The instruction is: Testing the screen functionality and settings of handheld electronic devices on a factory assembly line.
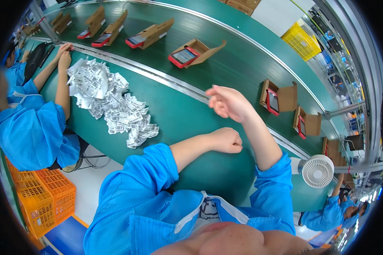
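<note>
My left hand (227, 140) rests as a closed fist on the green tabletop (208, 172), its knuckles turned to the right. Nothing sticks out of it. Above the table's far edge, near the conveyor, my right hand (230, 103) is raised with loosely bent fingers slightly apart and nothing visible in them. Beyond it on the green conveyor belt (225, 63) lies an open cardboard box (202, 53) with a red-edged handheld device (184, 57). Another open box (286, 97) with a red device (272, 102) stands to the right. Neither hand touches these.
A heap of printed white paper slips (125, 110) lies left of my arms. A co-worker in blue (34, 131) sits beyond it, hands at the conveyor's edge. To my right stands a small white fan (317, 171). Orange crates (42, 199) stand on the floor at left.
</note>
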A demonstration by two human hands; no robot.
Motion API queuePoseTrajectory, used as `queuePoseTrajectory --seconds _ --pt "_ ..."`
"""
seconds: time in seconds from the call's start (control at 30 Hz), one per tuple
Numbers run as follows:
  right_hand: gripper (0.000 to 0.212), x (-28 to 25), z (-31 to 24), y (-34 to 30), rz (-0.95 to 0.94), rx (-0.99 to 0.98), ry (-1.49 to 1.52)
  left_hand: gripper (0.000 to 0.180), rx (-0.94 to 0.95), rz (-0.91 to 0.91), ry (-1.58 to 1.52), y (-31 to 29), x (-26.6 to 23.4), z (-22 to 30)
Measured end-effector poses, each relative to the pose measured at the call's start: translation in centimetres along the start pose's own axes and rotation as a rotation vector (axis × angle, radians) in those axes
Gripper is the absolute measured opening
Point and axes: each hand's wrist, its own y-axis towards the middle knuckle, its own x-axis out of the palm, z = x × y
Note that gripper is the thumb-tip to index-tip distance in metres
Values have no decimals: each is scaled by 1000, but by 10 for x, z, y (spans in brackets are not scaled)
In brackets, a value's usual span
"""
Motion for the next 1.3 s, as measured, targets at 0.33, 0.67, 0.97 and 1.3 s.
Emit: queuePoseTrajectory --seconds 0.33,0.67,0.97,1.3 --pt "35 22 27 150 126 -93 461 43 -32 64 8 -2 24 -7" --pt "30 62 19 129 283 -129 290 40 -73 145 -112 -2 24 -12" --pt "30 82 19 -10 20 -90 99 14 -269 82 -604 -6 -9 11" --pt "29 2 73 -116 266 -252 -23 52 -201 389 -1412 2 -14 -19"
